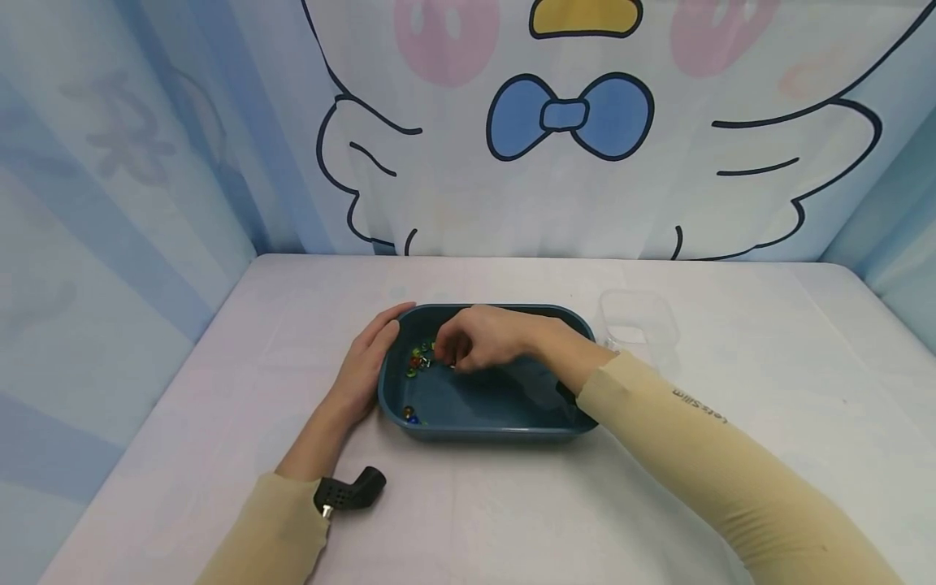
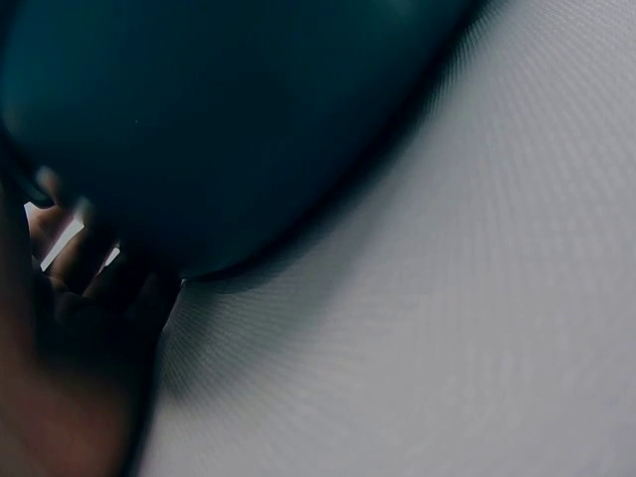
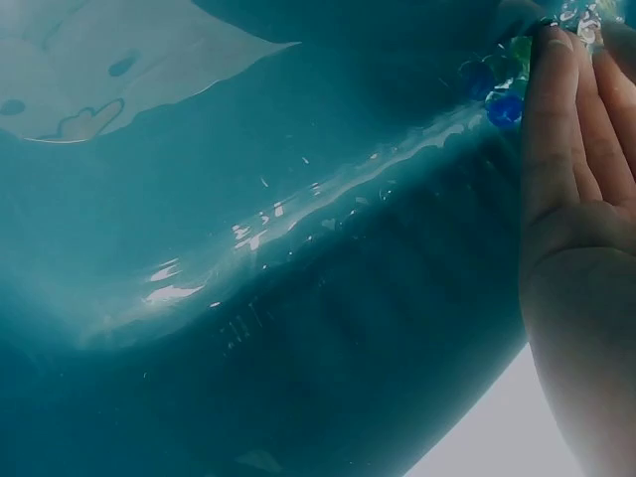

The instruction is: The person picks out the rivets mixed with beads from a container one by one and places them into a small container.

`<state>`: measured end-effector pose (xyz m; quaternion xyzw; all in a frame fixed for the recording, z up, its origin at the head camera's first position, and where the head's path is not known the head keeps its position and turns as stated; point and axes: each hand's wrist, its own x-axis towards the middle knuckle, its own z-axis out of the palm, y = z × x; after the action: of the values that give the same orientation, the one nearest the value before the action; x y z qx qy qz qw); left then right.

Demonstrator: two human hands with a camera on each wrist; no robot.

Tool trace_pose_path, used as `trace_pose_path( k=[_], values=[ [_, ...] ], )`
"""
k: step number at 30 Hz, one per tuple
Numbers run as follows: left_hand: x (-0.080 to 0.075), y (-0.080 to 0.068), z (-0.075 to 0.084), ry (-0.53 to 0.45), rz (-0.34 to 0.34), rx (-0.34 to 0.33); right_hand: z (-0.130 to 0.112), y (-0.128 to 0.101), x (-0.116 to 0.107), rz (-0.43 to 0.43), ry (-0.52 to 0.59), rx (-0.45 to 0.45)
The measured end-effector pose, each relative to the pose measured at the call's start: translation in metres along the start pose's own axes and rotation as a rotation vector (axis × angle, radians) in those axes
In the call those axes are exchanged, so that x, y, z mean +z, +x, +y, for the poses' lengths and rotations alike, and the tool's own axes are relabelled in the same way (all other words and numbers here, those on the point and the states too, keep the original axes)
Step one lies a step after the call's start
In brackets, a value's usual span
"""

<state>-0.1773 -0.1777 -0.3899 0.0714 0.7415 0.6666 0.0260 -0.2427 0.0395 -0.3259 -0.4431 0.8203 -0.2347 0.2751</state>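
Note:
A dark blue tray (image 1: 483, 426) sits mid-table. Small coloured glass beads (image 1: 418, 358) lie in its far left corner, and a couple more beads (image 1: 409, 416) lie in the near left corner. My left hand (image 1: 363, 367) rests with straight fingers against the tray's outer left wall (image 2: 199, 119). My right hand (image 1: 478, 340) reaches inside the tray, its fingertips (image 3: 552, 60) down among the beads (image 3: 505, 94). Whether they pinch a bead is hidden.
A clear plastic container (image 1: 639, 323) stands just right of the tray's far corner. A black camera mount (image 1: 351, 490) sits at my left wrist. The white table (image 1: 219, 382) is walled by a cartoon curtain behind and on both sides.

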Motion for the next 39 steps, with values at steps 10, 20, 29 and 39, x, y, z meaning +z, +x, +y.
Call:
trace_pose_path(
  k=[10,20,29,39],
  values=[
    [-0.0001,-0.0001,0.0009,-0.012,-0.003,0.006,0.0007,-0.0003,-0.0003,0.017,-0.023,0.033],
    [0.0001,0.0005,0.0022,-0.02,-0.009,0.0,0.0013,0.0014,0.0004,0.013,-0.056,0.056],
    [0.0002,0.0003,0.0013,-0.023,-0.006,-0.006,0.0012,0.001,-0.0001,-0.015,-0.082,0.04],
    [0.0008,0.0002,0.0006,-0.019,-0.01,-0.006,0.0048,0.0013,0.0009,-0.042,-0.125,0.023]
  ],
)
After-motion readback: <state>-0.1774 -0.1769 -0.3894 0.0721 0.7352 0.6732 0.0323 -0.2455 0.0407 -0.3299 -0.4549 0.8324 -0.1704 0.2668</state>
